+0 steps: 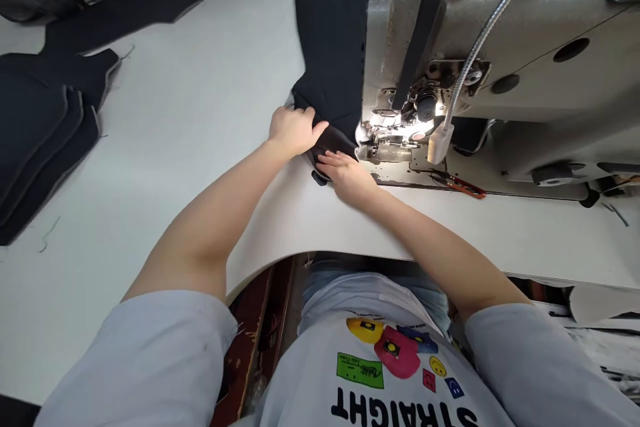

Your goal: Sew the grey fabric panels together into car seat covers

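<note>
A dark fabric piece (pixel 333 47) lies on the white table, its right edge beside the head of the sewing machine (pixel 385 27). My left hand (pixel 295 130) is closed on the left edge of this cloth, fingers curled and thumb pointing right over it. Just below and to the right, my right hand (pixel 347 177) rests on the lower end of the fabric with its fingers laid out flat. That lower part looks folded or bunched between the two hands. The lit needle area (pixel 393 137) is to the right of the cloth.
Stacked dark fabric pieces (pixel 40 140) lie at the left of the white table (pixel 190 93), with another dark piece (pixel 120 13) behind. Red-handled thread snips (pixel 463 187) sit on the machine bed. A lamp (pixel 440 143) on a flexible metal neck hangs near the needle.
</note>
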Demonstrator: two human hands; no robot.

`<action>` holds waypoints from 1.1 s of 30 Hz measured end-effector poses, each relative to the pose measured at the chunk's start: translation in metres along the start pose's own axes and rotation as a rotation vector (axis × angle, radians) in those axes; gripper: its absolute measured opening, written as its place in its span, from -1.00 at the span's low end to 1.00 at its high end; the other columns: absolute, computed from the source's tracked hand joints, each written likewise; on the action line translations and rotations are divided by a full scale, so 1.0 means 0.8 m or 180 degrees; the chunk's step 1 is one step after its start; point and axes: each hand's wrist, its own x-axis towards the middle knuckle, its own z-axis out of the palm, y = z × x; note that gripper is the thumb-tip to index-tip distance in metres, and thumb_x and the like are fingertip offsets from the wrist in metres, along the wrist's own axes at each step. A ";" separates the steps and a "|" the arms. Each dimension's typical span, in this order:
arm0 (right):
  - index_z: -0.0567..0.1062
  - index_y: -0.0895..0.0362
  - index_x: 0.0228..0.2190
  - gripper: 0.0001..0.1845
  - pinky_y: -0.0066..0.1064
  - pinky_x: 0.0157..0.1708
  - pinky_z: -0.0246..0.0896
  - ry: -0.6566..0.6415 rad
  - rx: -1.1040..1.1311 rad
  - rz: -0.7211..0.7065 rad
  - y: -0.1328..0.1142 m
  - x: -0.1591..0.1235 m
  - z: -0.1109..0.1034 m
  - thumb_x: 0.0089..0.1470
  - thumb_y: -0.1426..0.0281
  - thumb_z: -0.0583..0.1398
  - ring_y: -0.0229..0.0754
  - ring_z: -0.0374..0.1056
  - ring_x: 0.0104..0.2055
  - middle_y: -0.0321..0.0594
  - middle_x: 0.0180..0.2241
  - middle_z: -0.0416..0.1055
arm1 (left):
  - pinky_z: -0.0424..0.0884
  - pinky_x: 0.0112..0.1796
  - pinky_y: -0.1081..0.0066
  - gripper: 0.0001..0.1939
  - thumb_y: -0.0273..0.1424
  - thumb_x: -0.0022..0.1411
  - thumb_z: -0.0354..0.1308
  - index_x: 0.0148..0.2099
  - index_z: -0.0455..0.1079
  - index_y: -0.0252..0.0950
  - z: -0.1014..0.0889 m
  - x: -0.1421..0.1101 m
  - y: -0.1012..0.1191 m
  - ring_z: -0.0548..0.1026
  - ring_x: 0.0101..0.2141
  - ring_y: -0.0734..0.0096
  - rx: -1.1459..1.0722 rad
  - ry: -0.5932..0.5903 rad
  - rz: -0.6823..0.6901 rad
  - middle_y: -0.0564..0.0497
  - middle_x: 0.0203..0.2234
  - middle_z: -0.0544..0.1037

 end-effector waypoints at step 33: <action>0.51 0.12 -0.60 -0.53 -0.18 -0.32 0.15 0.0420 -0.1690 0.0747 0.024 -0.064 -0.046 0.27 0.25 0.04 -0.01 0.27 -0.27 -0.06 -0.35 0.40 | -0.32 0.24 -0.36 -0.06 0.10 0.21 0.09 0.45 -0.06 -0.29 0.033 -0.122 0.016 -0.15 0.37 -0.34 -0.0850 -0.0274 0.0545 -0.23 0.42 -0.07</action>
